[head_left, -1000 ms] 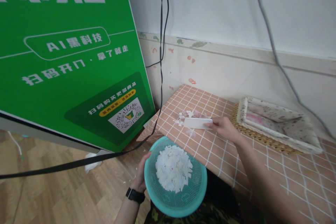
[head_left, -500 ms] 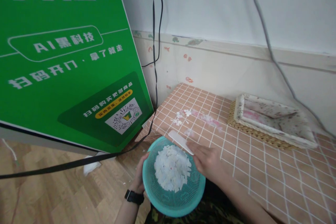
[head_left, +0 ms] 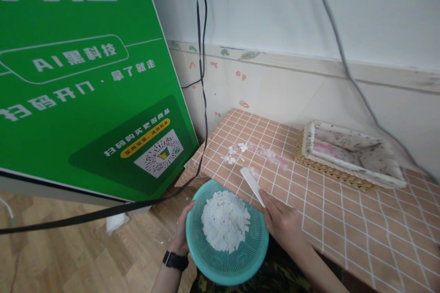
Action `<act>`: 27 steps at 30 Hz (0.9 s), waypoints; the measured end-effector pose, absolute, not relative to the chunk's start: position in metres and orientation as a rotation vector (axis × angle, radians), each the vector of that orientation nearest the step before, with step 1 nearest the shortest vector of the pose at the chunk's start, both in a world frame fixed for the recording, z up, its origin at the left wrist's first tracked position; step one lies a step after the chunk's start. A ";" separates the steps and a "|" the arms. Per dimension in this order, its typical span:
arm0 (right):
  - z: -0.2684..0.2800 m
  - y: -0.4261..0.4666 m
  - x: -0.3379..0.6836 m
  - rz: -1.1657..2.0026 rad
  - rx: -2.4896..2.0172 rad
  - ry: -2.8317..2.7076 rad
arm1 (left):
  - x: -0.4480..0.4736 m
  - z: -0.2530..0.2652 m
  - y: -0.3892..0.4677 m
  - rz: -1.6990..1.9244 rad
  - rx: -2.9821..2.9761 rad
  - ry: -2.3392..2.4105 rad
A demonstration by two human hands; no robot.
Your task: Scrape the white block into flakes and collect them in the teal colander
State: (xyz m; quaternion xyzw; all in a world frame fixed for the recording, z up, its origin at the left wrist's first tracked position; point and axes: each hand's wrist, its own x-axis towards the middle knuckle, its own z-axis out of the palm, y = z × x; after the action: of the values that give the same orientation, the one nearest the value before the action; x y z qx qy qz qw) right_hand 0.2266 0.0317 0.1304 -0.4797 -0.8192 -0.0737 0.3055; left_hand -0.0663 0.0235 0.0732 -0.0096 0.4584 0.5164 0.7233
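A turquoise plastic basket (head_left: 256, 256) with slotted sides is held at the table's front edge, above my lap. Many small white paper scraps (head_left: 225, 222) are heaped inside it. My left hand (head_left: 183, 229), with a black watch on the wrist, grips the basket's left rim. Over the tabletop, my right hand (head_left: 282, 217) is closed on one end of a flat white strip (head_left: 252, 185), which looks stiff; its exact kind is unclear. Loose white scraps (head_left: 230, 159) lie on the table beyond the strip, beside a smear of pinkish bits (head_left: 270, 154).
The table (head_left: 343, 219) wears a brown checked cloth. A wicker basket with a floral lining (head_left: 337, 176) sits at the right by the wall. A large green sign panel (head_left: 85, 146) stands at the left. A black strap (head_left: 103, 214) crosses in front of it. White litter (head_left: 117, 222) lies on the floor.
My right hand has moved right, away from the basket rim, and the white strip has swung to a steeper angle over the table. My left hand still holds the basket.
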 end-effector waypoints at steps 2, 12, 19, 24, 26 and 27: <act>0.130 0.029 0.235 -0.219 -1.312 -2.129 | -0.067 0.070 0.023 1.130 -0.030 1.019; 0.121 0.045 0.287 -0.250 -1.622 -1.855 | -0.066 0.071 0.022 1.144 -0.023 1.010; 0.136 0.054 0.273 -0.135 -1.628 -1.739 | -0.066 0.070 0.022 1.133 0.004 0.954; 0.133 0.040 0.234 0.035 -1.186 -2.079 | -0.063 0.077 0.024 1.128 -0.029 0.977; 0.132 0.039 0.224 0.050 -1.116 -2.171 | -0.062 0.081 0.024 1.116 -0.049 0.983; 0.132 0.040 0.222 0.047 -1.127 -2.190 | -0.062 0.083 0.025 1.113 -0.054 0.985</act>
State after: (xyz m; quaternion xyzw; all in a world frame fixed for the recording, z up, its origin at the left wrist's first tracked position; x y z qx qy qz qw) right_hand 0.2219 0.0400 0.1318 -0.4315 -0.8383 0.0180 0.3328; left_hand -0.0616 0.0245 0.0832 -0.0246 0.4483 0.5065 0.7361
